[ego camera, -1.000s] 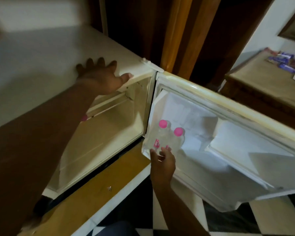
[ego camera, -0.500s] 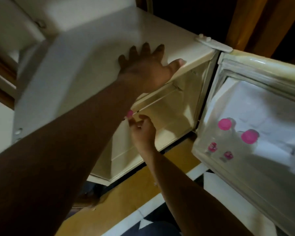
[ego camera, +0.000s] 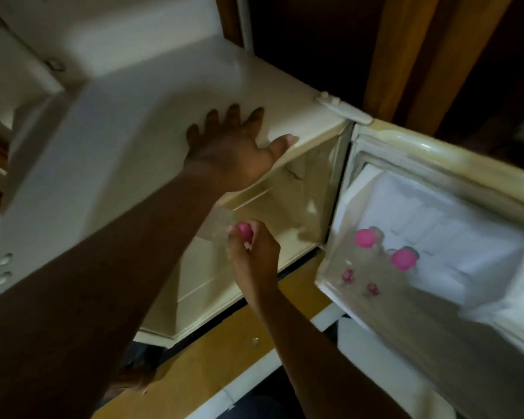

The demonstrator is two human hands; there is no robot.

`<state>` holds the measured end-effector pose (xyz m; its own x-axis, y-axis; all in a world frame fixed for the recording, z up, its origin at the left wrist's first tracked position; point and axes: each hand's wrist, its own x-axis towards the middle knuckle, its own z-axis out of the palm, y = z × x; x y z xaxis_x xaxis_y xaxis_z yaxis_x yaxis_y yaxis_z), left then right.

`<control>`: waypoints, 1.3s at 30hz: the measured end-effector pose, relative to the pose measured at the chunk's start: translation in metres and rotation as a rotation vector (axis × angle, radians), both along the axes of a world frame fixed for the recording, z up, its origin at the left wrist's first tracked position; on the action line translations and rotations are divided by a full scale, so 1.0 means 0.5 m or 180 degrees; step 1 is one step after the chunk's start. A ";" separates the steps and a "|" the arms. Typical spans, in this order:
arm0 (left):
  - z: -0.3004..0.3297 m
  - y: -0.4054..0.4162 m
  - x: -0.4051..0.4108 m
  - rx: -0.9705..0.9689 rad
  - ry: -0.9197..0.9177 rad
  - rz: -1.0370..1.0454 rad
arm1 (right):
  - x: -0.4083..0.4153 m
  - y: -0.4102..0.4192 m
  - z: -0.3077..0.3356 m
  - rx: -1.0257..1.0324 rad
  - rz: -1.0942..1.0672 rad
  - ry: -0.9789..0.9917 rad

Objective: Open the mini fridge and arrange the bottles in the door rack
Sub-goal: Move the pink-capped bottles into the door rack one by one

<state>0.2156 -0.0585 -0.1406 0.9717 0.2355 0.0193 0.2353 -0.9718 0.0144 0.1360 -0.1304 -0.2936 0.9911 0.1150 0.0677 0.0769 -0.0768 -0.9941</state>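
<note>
The cream mini fridge (ego camera: 152, 116) stands with its door (ego camera: 454, 164) swung wide to the right. My left hand (ego camera: 236, 155) lies flat on the fridge top at the front edge, fingers spread. In front of the fridge opening, my right hand (ego camera: 251, 252) grips a clear bottle with a pink cap (ego camera: 224, 231) by its neck. Two more clear bottles with pink caps, one (ego camera: 364, 238) and another (ego camera: 403, 259), stand upright side by side in the door rack (ego camera: 333, 285) at its hinge end.
The fridge interior (ego camera: 254, 267) looks bare as far as it shows. A wooden strip of floor (ego camera: 212, 358) runs below the fridge, then black and white tiles. Dark wooden panels and a curtain stand behind the door.
My right hand left the door rack, went left into the fridge opening and now holds a bottle there. My view shifted left and down. My left hand stayed on the fridge top.
</note>
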 end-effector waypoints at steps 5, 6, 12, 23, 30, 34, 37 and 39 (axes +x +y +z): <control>0.001 -0.008 -0.004 -0.0001 -0.0027 -0.0009 | -0.029 -0.173 0.071 0.0032 -0.0028 0.0102; 0.003 -0.010 -0.006 0.0020 -0.0059 -0.0015 | -0.031 -0.202 0.087 -0.0155 -0.0046 -0.0036; 0.006 -0.018 -0.014 -0.0031 -0.0117 -0.0047 | -0.061 -0.347 0.168 -0.2304 0.0186 -0.0967; 0.004 -0.017 -0.013 -0.0055 -0.0201 -0.0019 | -0.076 -0.489 0.276 -0.4354 0.0240 -0.0963; 0.009 -0.021 -0.016 -0.0066 -0.0199 0.0018 | -0.065 -0.459 0.262 -0.4914 0.0309 -0.0365; 0.012 -0.019 -0.018 -0.0062 -0.0209 -0.0005 | -0.056 -0.444 0.244 -0.4325 -0.0119 0.0216; 0.013 -0.020 -0.018 -0.0099 -0.0204 -0.0007 | -0.056 -0.444 0.217 -0.4339 -0.0274 0.0103; 0.013 -0.022 -0.017 -0.0143 -0.0191 -0.0004 | -0.057 -0.435 0.199 -0.3893 -0.0439 0.0532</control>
<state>0.2068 -0.0694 -0.1338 0.9694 0.2364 0.0668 0.2316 -0.9701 0.0721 0.1076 -0.3478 -0.1943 0.9860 -0.0922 -0.1387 -0.1262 -0.9570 -0.2611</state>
